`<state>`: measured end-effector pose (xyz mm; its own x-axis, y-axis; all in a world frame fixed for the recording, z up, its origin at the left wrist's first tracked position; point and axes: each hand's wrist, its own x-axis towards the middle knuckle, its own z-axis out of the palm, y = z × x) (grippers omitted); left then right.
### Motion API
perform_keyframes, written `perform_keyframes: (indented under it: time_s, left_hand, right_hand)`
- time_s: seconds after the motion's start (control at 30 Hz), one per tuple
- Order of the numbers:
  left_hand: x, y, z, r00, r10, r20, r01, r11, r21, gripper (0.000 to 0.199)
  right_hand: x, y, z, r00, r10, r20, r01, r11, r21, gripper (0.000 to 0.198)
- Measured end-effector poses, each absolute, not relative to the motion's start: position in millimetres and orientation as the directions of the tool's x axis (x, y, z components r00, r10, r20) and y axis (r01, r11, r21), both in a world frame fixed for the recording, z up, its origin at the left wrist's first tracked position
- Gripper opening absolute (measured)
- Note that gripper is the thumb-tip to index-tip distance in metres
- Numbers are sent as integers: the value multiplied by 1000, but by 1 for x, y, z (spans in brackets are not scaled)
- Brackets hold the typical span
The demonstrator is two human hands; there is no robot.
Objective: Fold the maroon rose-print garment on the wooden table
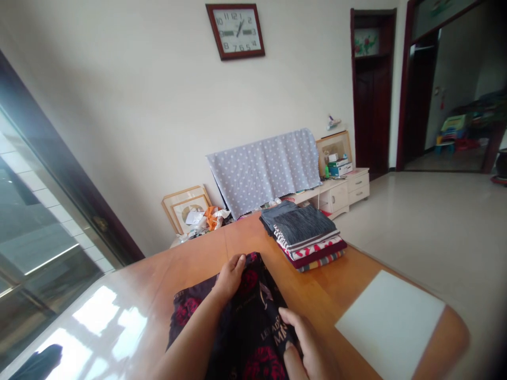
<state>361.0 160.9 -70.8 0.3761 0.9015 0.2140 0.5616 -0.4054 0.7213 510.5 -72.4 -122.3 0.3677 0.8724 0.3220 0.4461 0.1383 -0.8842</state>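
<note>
A black garment (245, 322) with crimson flowers and pale lettering lies on the orange-brown wooden table (325, 287). Its exact kind cannot be made out. My left hand (228, 278) is closed at its far edge, thumb on top and the other fingers mostly hidden. Nearer to me, my right hand (304, 345) holds the garment's right edge between thumb and forefinger. Beyond it, to the right, a stack of folded clothes (307, 232) sits on the table, dark grey on top, with striped, red-and-white and maroon layers beneath.
A white sheet (392, 322) lies at the table's right. Dark cloth (37, 364) shows at the lower left corner. Behind the table stand a low white cabinet (336, 195), a polka-dot cover (269, 166) and framed pictures (186, 206). A window (51, 211) borders the left.
</note>
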Motion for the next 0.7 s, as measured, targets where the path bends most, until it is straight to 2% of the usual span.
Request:
perform_keyframes:
  time_s: [0.13,0.23,0.43,0.57,0.7]
  left_hand:
    - [308,109,-64,271,952,144,451,-258,854,56]
    - [262,62,-62,185,973,139,456,-210,865,55]
    - [187,-36,-58,-102,983,154,505,-82,859,53]
    - [168,-87,-72,-58,984,169,504,-118,856,46]
    - [166,-117,-90,92,966,240,654,-241,717,41]
  right_hand:
    - [510,-73,-126,349,896,274,423,110,-899,50]
    - [509,-73,-131,341,905,255,369,121,-922,47]
    - [511,-63,-144,339,897,283,336,165,-927,45]
    - [515,-66,-137,305,918,252,374,127,-919,47]
    - [515,-78,-124,260,943,210,408,89,-909,50]
